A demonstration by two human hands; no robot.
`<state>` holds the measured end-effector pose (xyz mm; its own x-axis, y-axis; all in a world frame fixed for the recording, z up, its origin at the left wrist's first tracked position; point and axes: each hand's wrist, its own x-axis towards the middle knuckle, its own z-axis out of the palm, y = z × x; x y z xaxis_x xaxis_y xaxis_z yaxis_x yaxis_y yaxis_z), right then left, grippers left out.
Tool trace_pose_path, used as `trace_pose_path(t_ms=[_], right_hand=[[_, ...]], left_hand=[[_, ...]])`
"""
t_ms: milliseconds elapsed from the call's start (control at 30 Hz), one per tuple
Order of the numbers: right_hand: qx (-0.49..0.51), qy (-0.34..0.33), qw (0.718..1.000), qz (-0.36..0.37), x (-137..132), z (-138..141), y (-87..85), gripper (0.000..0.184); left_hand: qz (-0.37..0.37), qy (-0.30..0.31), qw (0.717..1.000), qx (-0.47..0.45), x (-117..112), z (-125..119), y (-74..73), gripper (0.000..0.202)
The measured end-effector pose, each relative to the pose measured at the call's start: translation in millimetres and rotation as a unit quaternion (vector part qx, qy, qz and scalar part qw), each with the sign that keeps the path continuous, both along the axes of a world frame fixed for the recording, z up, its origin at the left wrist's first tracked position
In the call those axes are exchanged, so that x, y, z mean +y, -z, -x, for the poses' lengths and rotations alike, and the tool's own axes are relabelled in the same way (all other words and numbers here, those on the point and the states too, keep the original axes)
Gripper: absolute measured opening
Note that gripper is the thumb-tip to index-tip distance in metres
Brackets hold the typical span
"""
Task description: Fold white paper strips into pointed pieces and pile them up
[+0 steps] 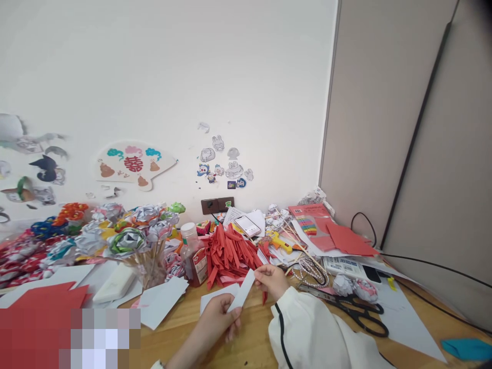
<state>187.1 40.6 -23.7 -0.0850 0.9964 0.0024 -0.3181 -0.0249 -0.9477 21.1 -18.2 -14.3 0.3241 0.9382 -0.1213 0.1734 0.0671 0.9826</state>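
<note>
A narrow white paper strip (243, 291) slants between my two hands above the wooden table (238, 348). My left hand (221, 315) pinches its lower end between thumb and fingers. At the upper end, my right hand (271, 281) has its thumb and forefinger closed on the paper. Under the strip and my left hand lies a white paper sheet (209, 300), partly covered. Just behind the strip rises a heap of folded red paper strips (230, 253).
Black scissors (361, 312) lie to the right, near crumpled paper balls (344, 284). A yellow glue gun (282, 242) and a phone (248, 225) sit further back. On the left stand a bottle (194, 256), wooden sticks (149, 269) and paper flowers (126, 241).
</note>
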Motion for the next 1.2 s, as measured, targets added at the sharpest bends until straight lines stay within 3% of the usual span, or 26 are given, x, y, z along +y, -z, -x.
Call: trace_pose_path(t_ms=[133, 300, 467, 533, 667, 800, 933, 1200], right_hand=[[0.003, 0.029, 1.000, 0.001, 0.9, -6.0, -5.9, 0.040], [-0.069, -0.104, 0.991, -0.046, -6.5, 6.6, 1.7, 0.041], [-0.150, -0.074, 0.982, -0.086, -6.4, 9.6, 13.4, 0.042], [-0.166, -0.102, 0.977, -0.083, -7.1, 8.7, 13.6, 0.042], [-0.135, -0.204, 0.965, -0.100, -13.9, 13.9, 9.7, 0.039], [-0.089, -0.209, 0.967, -0.114, -17.5, 20.7, 9.0, 0.037], [-0.061, -0.201, 0.971, -0.111, -14.7, 22.2, 13.8, 0.038], [-0.060, -0.202, 0.973, -0.099, -14.2, 21.3, 15.6, 0.039]], left_hand=[[0.003, -0.014, 1.000, 0.008, 1.6, 1.7, -1.2, 0.023], [-0.004, -0.020, 1.000, 0.009, 2.5, 0.5, -0.2, 0.025], [0.038, 0.025, 0.999, 0.016, -2.2, -0.5, -3.5, 0.029], [0.047, 0.044, 0.998, 0.014, -6.1, -0.3, -7.3, 0.032], [0.039, 0.046, 0.995, -0.081, -14.5, -3.8, -12.7, 0.035], [0.071, 0.041, 0.984, -0.156, -15.1, -10.0, -11.2, 0.034], [0.040, 0.040, 0.987, -0.151, -8.1, -9.4, -8.1, 0.027], [0.017, 0.024, 0.996, -0.088, -1.9, -4.7, -7.1, 0.031]])
